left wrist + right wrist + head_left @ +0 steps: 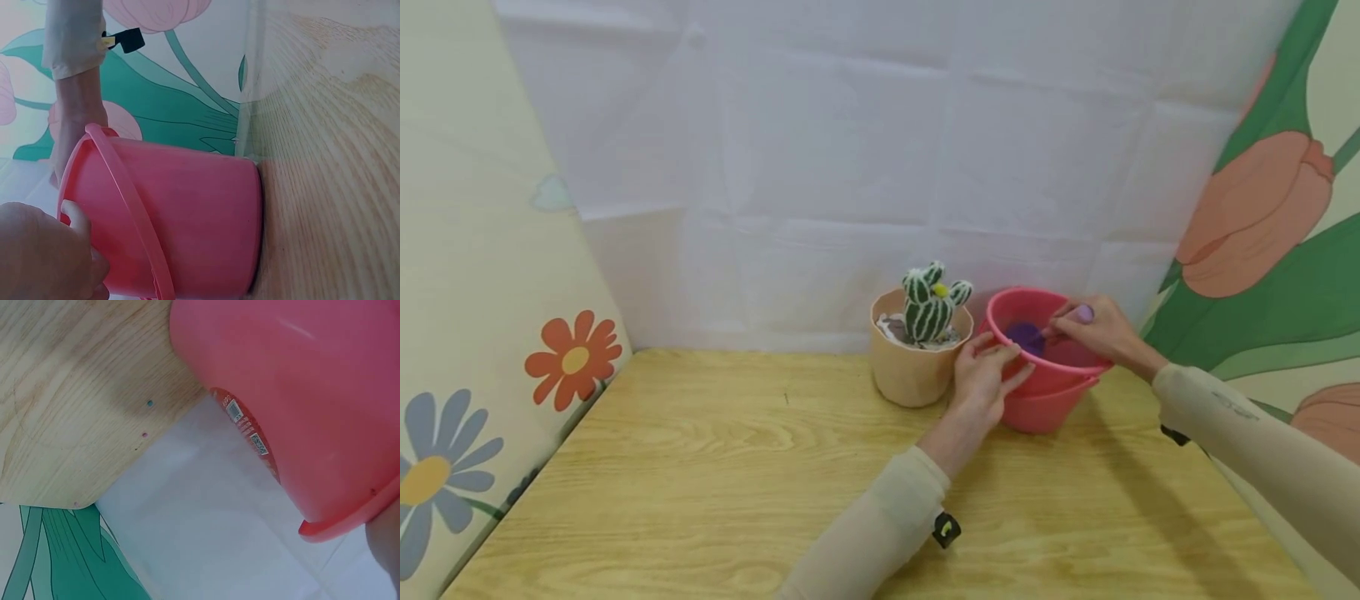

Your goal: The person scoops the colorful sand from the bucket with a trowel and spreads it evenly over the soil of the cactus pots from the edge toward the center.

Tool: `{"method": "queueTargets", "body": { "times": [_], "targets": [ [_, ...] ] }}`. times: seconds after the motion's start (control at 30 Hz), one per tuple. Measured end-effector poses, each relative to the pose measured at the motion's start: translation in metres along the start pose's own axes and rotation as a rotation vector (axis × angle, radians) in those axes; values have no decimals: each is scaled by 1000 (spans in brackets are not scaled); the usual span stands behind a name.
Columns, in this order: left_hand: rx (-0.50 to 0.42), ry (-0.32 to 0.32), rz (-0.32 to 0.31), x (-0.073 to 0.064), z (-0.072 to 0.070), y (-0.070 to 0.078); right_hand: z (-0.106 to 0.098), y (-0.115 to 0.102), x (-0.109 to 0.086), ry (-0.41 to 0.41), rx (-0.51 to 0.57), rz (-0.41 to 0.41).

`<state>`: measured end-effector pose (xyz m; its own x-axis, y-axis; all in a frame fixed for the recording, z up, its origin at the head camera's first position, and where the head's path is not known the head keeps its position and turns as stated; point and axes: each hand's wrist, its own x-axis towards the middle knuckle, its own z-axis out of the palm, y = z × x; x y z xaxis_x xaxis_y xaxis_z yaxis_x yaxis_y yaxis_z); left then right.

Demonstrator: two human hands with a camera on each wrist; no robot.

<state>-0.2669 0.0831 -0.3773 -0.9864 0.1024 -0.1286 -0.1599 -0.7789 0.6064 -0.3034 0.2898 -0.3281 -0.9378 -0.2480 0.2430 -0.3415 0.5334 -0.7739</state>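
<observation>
A pink bucket (1047,407) with a pink handle stands upright on the wooden table, towards the right of the head view. My left hand (979,385) grips its near left rim; the left wrist view shows a digit of that hand against the pink wall (194,212). My right hand (1096,327) reaches over the right rim and holds a purple tool (1084,314) by its lilac handle. Inside the bucket lies a dark purple part (1026,337), apparently the tool's head; its exact kind cannot be told. The right wrist view shows mostly the bucket's outside (281,394).
Left of the bucket and close to my left hand stands a peach pot (910,375) holding a knitted green-and-white cactus (927,318). A white cloth (820,167) hangs behind the wooden table (737,467). Flower-painted walls (1262,217) flank both sides.
</observation>
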Motion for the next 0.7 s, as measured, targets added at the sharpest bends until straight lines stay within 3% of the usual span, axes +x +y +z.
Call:
{"method": "queueTargets", "body": {
  "times": [0.4, 0.7],
  "targets": [
    [2, -1, 2, 1, -1, 1, -6, -19, -9, -98, 125, 6],
    [-6, -18, 7, -1, -1, 3, -18, -31, -24, -93, 48, 83]
  ]
}}
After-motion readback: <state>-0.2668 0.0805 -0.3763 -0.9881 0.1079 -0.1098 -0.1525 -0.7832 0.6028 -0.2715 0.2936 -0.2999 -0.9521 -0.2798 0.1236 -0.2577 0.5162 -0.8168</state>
